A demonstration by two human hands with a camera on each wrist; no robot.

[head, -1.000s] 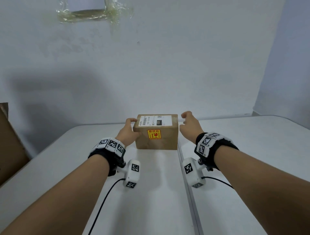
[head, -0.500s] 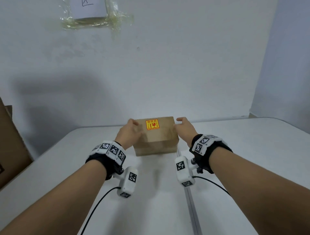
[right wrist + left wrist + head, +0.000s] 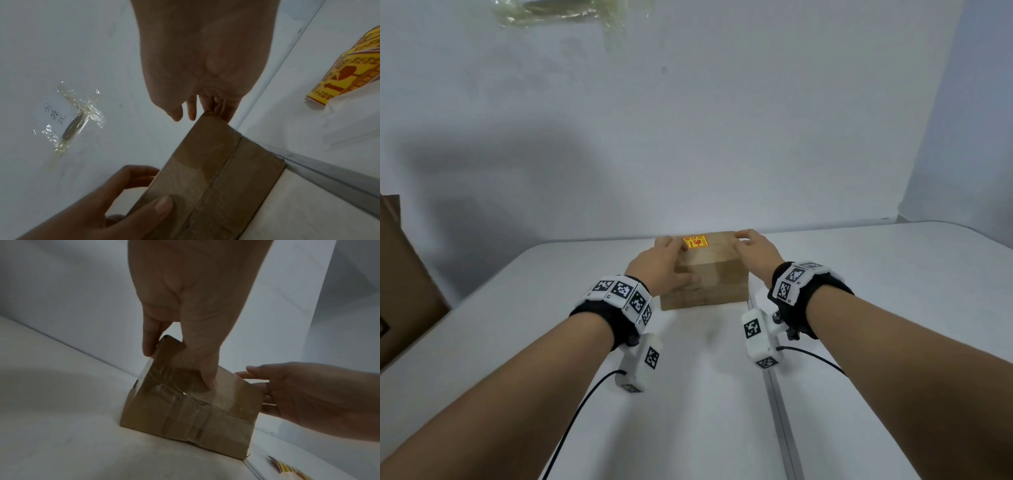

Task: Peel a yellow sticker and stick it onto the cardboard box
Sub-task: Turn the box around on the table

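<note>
We see the cardboard box on the table, our left hand at its left side, our right hand at its right, the sticker on top.

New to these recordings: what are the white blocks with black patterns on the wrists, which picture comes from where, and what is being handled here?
No machine here: a person works with bare hands. The patterned bands on the wrists carry small cameras. The wide picture comes from a camera on the head; the other two look along each hand from the wrists.

On the white table stands a cardboard box, taped along its seams, with a yellow sticker already on its top face. The left hand grips the box's left side, thumb on the near face. The right hand holds its right upper edge with the fingertips. The right wrist view also shows a sheet of yellow stickers lying on the table nearby.
</note>
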